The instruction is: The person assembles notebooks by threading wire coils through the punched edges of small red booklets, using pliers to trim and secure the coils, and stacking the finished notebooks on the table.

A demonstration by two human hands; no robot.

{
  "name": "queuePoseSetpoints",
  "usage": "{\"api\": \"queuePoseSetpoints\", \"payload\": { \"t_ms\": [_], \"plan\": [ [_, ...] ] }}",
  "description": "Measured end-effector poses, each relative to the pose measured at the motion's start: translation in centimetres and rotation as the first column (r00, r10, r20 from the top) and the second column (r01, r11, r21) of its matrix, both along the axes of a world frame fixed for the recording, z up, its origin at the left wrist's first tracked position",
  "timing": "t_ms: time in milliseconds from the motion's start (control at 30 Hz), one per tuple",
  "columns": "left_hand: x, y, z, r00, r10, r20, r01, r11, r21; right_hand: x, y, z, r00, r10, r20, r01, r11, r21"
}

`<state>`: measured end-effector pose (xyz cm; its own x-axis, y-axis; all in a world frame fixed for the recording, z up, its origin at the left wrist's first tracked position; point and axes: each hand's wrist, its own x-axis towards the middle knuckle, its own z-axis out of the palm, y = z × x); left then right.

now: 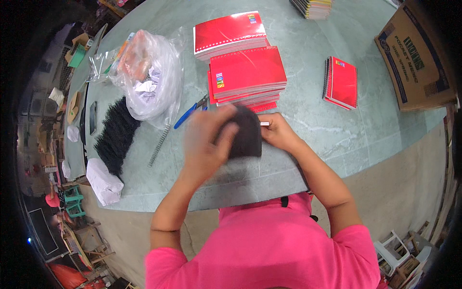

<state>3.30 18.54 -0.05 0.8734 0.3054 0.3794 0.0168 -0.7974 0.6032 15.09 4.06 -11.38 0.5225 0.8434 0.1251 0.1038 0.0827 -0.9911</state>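
Observation:
Near the table's front edge, a dark, flat cover (246, 134), blurred by motion, stands between my hands; it looks like part of a small notebook. My right hand (276, 131) is closed at its right side, fingers pinched by a small white edge. Over its left side is my left hand (207, 142), smeared by motion, so its grip is unclear. Just beyond are stacked red notebooks (248, 72), with another red stack (230, 32) behind them. Blue-handled scissors (188, 114) lie left of the stacks, and a loose wire spiral (159, 146) lies closer to me.
A clear plastic bag (159, 89) with paper scraps sits at left, beside a pile of black spiral coils (115, 135) and a white wrapped bundle (104, 182). To the right are a bound red notebook stack (342, 82) and a cardboard box (414, 58). More notebooks (313, 8) stand far back.

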Motion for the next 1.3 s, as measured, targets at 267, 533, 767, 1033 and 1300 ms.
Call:
{"api": "queuePoseSetpoints", "payload": {
  "t_ms": [267,533,767,1033,1300],
  "plan": [
    [-2.8,-2.4,-3.0,0.924,-0.281,-0.258,0.236,0.953,-0.192,-0.3,0.2,1.5,0.995,0.007,-0.103,-0.007,1.000,0.000],
    [1.6,-1.5,-1.4,0.951,-0.276,-0.136,0.308,0.846,0.435,-0.5,-0.3,1.2,1.000,-0.022,0.010,0.022,0.997,-0.077],
    [2.7,-2.5,-1.7,0.919,-0.378,-0.109,0.388,0.916,0.102,-0.2,-0.4,0.7,0.984,-0.035,0.175,0.036,0.999,0.000],
    [3.1,-2.4,-2.5,0.882,-0.460,-0.098,0.469,0.877,0.106,-0.3,-0.5,0.6,0.987,-0.006,0.160,0.016,0.998,-0.061],
    [2.9,-2.1,-2.4,0.886,-0.431,-0.170,0.445,0.894,0.055,-0.4,-0.6,0.9,0.970,-0.007,0.244,0.022,0.998,-0.058]
  ]
}}
